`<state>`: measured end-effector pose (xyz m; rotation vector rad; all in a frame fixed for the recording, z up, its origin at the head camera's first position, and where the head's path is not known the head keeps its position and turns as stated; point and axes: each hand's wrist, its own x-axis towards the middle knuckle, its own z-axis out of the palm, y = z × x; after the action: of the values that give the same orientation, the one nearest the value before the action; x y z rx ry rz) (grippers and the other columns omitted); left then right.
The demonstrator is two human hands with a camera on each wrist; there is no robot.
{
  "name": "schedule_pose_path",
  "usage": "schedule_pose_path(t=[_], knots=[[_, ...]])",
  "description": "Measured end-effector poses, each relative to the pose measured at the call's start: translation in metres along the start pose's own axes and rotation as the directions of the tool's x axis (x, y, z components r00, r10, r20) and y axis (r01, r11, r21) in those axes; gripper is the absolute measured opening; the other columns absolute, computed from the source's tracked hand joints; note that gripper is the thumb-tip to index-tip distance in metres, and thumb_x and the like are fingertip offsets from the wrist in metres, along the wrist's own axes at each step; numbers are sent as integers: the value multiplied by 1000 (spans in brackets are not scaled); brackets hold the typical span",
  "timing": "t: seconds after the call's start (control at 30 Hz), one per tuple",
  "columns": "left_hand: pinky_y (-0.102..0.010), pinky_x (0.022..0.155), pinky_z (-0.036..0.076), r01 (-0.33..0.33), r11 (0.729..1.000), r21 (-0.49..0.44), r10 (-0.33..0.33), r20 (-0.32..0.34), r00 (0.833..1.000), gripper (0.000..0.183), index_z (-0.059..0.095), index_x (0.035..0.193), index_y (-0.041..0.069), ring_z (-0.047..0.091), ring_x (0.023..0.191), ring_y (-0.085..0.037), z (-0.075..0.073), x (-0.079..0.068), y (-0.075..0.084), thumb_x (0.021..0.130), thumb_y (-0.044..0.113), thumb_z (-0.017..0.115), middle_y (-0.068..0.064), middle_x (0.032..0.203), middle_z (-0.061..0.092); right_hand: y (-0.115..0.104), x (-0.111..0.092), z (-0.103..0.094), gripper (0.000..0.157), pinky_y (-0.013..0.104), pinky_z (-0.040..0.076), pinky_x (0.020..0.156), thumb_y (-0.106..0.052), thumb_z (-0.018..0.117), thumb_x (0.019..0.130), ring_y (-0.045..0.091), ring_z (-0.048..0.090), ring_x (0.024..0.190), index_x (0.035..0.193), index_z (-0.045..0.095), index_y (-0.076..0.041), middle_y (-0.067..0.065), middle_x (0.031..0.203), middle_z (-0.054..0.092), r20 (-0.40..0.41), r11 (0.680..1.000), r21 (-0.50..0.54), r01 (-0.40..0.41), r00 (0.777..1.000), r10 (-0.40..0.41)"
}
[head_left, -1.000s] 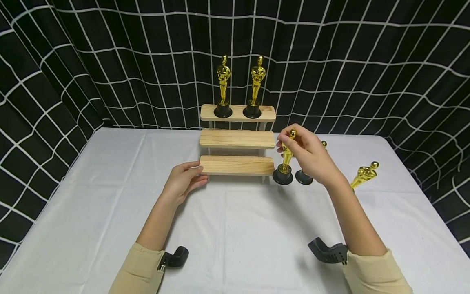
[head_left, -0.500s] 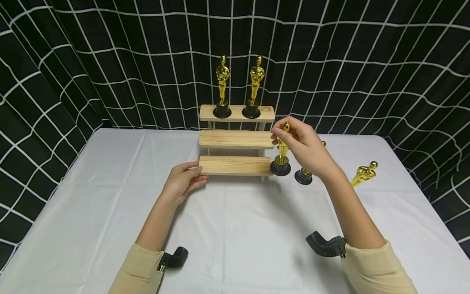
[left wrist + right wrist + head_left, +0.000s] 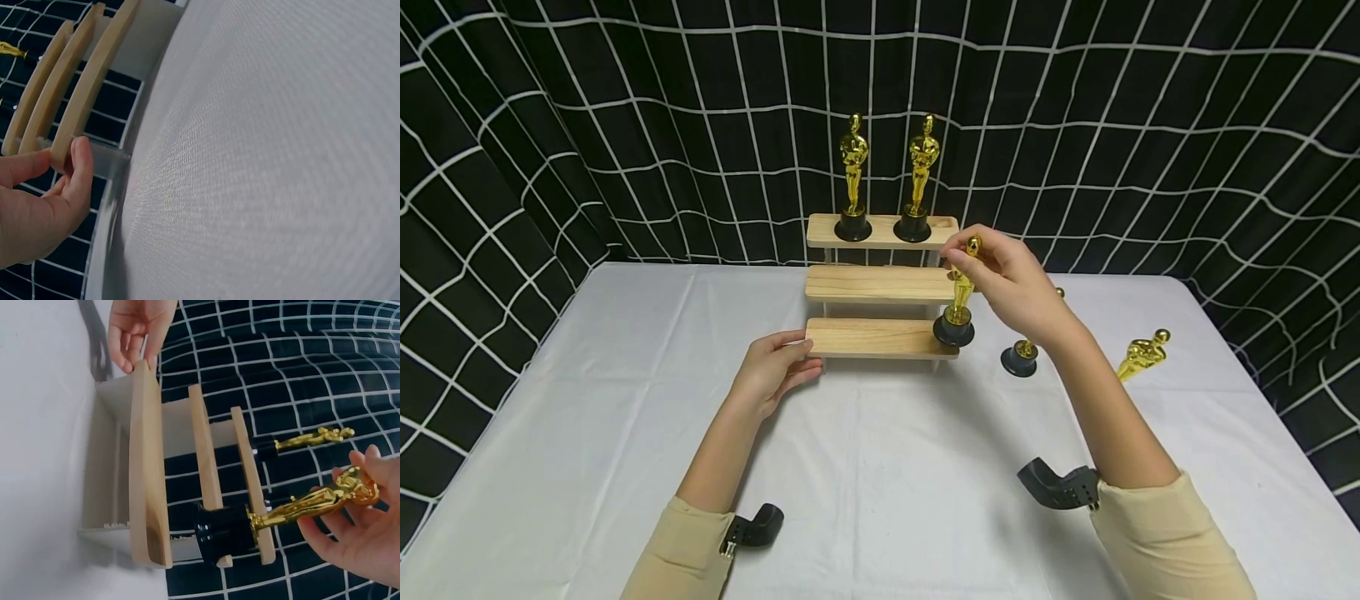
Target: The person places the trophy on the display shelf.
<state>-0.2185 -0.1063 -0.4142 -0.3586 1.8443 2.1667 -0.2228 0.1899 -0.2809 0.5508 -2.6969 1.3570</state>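
Note:
A three-tier wooden display shelf [image 3: 872, 335] stands at the middle back of the table. My left hand [image 3: 777, 371] grips the left end of its lowest board, thumb on top and fingers below, as the left wrist view also shows. My right hand [image 3: 1017, 287] pinches a gold statuette [image 3: 961, 292] by its upper body. The statuette's black base [image 3: 222, 534] hangs over the right end of the lower boards, tilted slightly. On the top board two matching statuettes stand upright, a left one [image 3: 853, 167] and a right one [image 3: 922, 167].
Right of the shelf, another statuette [image 3: 1021, 357] stands on the white tablecloth [image 3: 865, 475], partly hidden by my right hand. A further gold statuette [image 3: 1144, 354] leans farther right, its lower part behind my forearm. A black grid-patterned curtain [image 3: 715, 125] hangs behind the table.
My right hand has carried the statuette left and upward, from beside the shelf to over the right end of its lower boards. The left hand has kept its grip on the board.

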Motion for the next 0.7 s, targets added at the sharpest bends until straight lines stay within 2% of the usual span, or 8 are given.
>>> schedule_pose_path(t=[0.17, 0.4, 0.5, 0.7], knots=[[-22, 84, 68, -3, 1000, -1, 3, 0, 1000, 45, 46, 152, -9, 73, 82, -13, 1, -1, 0, 109, 2, 55, -16, 111, 61, -3, 4, 1, 26, 29, 58, 83, -21, 56, 112, 23, 59, 94, 126, 66, -1, 16, 118, 65, 13, 1000, 0, -5, 1000, 5], [-21, 83, 67, -6, 1000, -2, 6, 4, 1000, 46, 45, 153, -10, 73, 82, -13, 0, 0, 0, 110, 2, 54, -16, 110, 60, -10, 12, 3, 28, 27, 57, 80, -23, 56, 112, 24, 57, 94, 129, 66, -3, 14, 124, 63, 44, 1000, 11, -9, 999, 9], [-21, 83, 68, -4, 1000, -4, 4, 6, 1000, 46, 44, 153, -10, 74, 82, -13, 0, 0, 0, 109, 2, 54, -16, 110, 60, -14, 16, 5, 28, 27, 58, 80, -23, 56, 112, 24, 57, 94, 129, 66, -3, 14, 132, 62, 53, 1000, 28, -16, 998, 14], [-21, 84, 67, -3, 1000, -5, 3, 9, 1000, 47, 44, 153, -10, 74, 82, -13, 0, 0, 0, 109, 2, 54, -16, 111, 61, -19, 24, 9, 29, 31, 58, 84, -22, 57, 112, 25, 60, 99, 129, 65, 1, 15, 132, 64, 57, 999, 49, -24, 998, 21]])
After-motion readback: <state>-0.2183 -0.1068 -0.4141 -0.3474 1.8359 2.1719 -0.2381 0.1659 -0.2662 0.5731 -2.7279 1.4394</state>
